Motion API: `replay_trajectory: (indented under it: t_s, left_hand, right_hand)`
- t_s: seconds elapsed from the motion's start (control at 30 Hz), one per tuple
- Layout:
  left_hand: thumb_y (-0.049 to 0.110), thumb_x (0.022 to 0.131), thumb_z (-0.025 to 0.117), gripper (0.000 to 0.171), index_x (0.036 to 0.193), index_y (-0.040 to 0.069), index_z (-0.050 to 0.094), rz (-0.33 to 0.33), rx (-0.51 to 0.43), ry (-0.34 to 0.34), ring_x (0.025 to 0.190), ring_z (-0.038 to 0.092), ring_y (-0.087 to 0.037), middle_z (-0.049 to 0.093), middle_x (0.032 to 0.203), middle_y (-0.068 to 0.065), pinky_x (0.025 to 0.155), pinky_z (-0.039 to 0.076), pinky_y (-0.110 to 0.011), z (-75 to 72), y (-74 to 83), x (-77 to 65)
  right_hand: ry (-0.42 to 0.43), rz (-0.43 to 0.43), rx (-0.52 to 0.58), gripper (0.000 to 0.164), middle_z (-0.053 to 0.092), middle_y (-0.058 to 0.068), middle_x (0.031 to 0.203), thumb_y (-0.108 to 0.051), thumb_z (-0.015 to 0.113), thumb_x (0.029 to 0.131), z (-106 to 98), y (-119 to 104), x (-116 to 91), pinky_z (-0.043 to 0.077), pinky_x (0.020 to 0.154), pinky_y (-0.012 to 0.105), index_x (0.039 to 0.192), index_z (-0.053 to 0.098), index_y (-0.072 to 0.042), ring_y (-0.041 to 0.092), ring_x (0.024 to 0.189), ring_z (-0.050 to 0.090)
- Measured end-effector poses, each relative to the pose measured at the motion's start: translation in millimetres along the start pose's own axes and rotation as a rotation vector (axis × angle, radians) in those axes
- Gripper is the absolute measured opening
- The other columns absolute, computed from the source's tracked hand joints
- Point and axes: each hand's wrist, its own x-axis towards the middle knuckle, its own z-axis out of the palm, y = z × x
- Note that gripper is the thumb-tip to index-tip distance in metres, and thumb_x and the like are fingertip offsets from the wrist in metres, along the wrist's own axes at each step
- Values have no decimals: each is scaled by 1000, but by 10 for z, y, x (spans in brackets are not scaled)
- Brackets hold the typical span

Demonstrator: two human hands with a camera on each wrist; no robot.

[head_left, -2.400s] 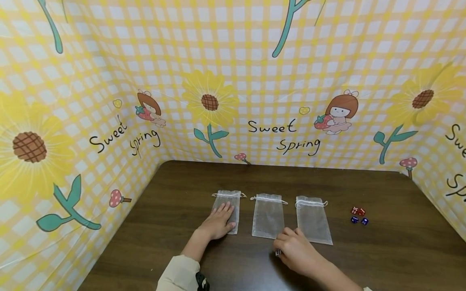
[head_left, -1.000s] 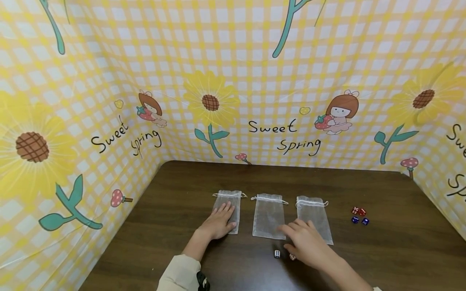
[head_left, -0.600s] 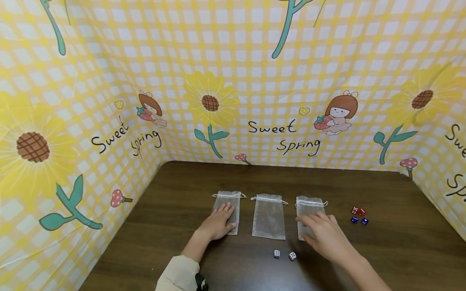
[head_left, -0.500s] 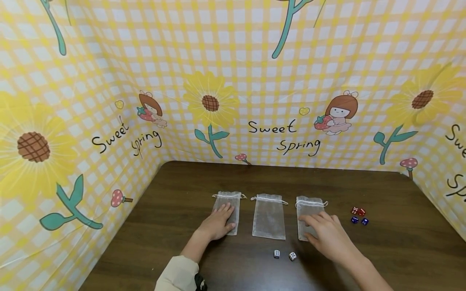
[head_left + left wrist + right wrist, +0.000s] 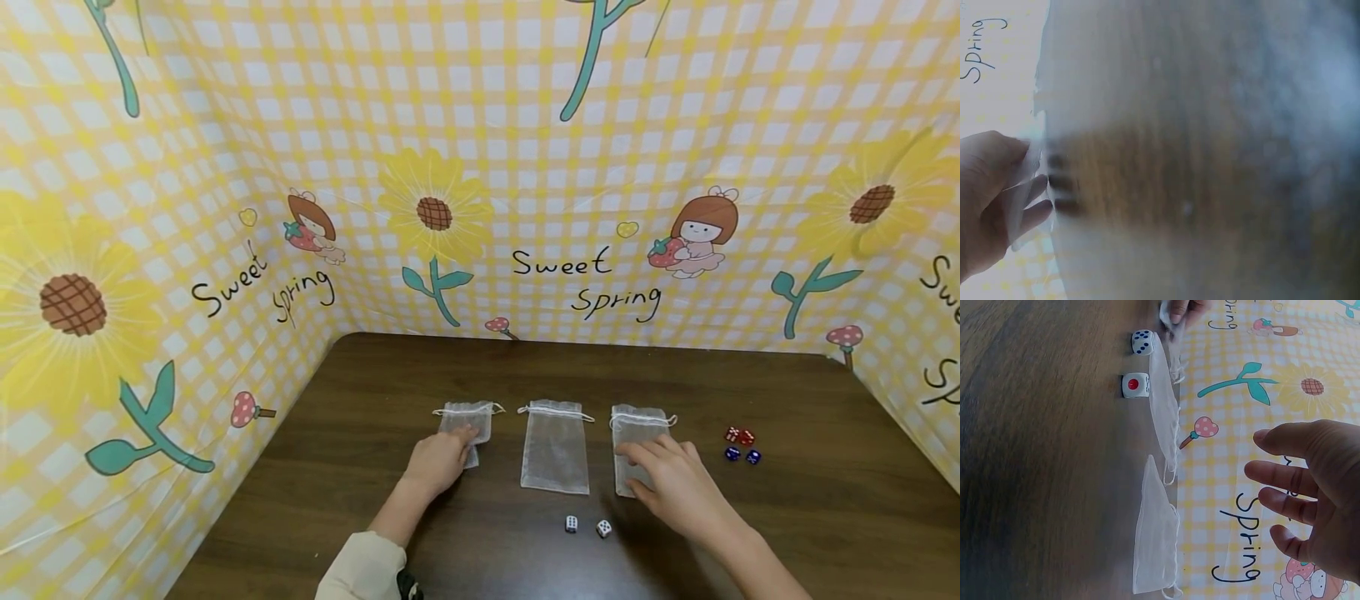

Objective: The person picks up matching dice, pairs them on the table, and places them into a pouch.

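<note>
We see yellow-and-white checked cloth (image 5: 480, 108) filling the upper frame, printed with sunflowers (image 5: 433, 214) and black lettering (image 5: 562, 263); below, we see a dark wood-grain table (image 5: 390, 375), faintly shiny at bottom centre.

A yellow checked cloth (image 5: 487, 75) with big sunflowers (image 5: 434, 214), spotted mushrooms (image 5: 845, 336) and the words "Sweet Spring" (image 5: 562, 264) hangs behind the brown desk (image 5: 487, 550).

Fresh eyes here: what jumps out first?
Probably the yellow checked sunflower backdrop behind the dark brown wooden table. Next, three sheer white drawstring bags in a row on it, the leftmost gripped by the left hand. Then two small white dice in front of the bags, two red dice and two blue dice to their right.
</note>
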Motion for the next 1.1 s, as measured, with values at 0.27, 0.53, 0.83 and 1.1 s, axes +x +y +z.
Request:
replay_trajectory:
  t_s: [0.27,0.53,0.83,1.1]
  left_hand:
    - [7,85,61,18,103,10,62,62,47,205,58,62,-27,65,72,-8,44,47,-39,-143,36,16]
    - [5,80,67,32,112,4,63,112,75,305,67,66,-26,68,99,-13,47,50,-37,-306,183,9]
    - [5,79,69,32,111,1,64,224,29,391,83,67,-25,66,105,-14,59,54,-36,-550,478,-32]
    - [2,77,69,34,110,-2,64,340,-7,464,94,64,-25,66,104,-16,74,53,-33,-685,705,-94]
  right_hand:
    - [-9,13,-9,40,66,-2,87,-12,82,63,7,-7,14,35,62,34,99,66,-13,15,81,52]
    - [12,1,-21,37,66,-2,90,-11,82,63,24,-16,24,36,62,34,97,67,-15,16,82,53]
    - [14,14,-26,35,66,-3,90,-11,81,63,56,-27,18,35,61,34,95,67,-15,17,82,53]
    - [6,22,1,37,67,-4,90,-9,82,62,82,-39,21,36,62,34,96,68,-16,16,82,53]
